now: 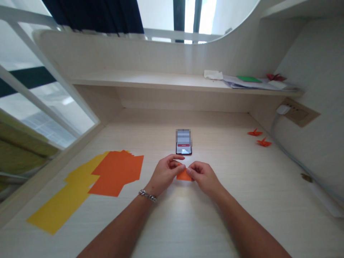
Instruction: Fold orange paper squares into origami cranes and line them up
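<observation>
A small folded piece of orange paper [184,175] is held between my two hands, just above or on the desk. My left hand [168,171] pinches its left side, thumb on top and the index finger stretched out above. The paper's right side is gripped between thumb and fingers of my right hand [202,175]. My fingers cover its upper edge, so the folds there are hidden. Right behind the hands lies a phone [184,142] with a lit screen, partly pixelated.
Orange sheets [118,172] and yellow sheets [60,206] lie spread on the left. Two orange folded paper figures [254,133] sit at the right near a grey cable [291,161]. Papers [242,82] rest on the shelf [150,79]. A plug [283,109] is in the wall socket.
</observation>
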`<action>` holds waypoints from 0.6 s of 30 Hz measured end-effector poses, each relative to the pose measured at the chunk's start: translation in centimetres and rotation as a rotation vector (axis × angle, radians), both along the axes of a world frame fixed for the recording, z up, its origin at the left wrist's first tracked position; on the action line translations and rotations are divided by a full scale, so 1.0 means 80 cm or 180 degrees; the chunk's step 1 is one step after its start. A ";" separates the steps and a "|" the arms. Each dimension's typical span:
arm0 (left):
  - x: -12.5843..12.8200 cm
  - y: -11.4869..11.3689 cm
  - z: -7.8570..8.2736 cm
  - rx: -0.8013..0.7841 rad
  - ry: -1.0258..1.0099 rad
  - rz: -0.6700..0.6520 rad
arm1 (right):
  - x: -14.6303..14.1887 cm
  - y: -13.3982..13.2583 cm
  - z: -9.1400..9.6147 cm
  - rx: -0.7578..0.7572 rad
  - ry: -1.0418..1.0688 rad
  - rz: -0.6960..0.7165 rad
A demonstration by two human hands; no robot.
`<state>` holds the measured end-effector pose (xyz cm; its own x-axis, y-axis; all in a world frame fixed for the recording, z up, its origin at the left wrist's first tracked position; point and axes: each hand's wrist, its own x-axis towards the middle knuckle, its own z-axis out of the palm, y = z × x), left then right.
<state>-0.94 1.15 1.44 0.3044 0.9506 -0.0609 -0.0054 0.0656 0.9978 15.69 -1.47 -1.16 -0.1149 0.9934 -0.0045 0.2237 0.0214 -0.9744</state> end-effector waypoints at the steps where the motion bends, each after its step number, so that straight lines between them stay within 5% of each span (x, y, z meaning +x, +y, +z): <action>1: 0.000 0.000 0.000 0.0060 0.0065 0.0051 | -0.001 0.000 0.000 -0.0022 0.0019 0.0016; 7: -0.001 0.000 -0.002 0.0077 -0.0003 0.0166 | -0.003 -0.005 0.002 -0.0189 0.0094 0.0371; 18: -0.004 0.005 -0.004 -0.0213 -0.0401 0.0060 | 0.001 -0.003 0.004 -0.0190 0.0522 0.0299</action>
<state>-1.24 1.57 1.15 0.2956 0.9513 -0.0868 -0.1324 0.1308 0.9825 15.80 -1.68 -0.87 -0.2112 0.9767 -0.0368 0.0616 -0.0243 -0.9978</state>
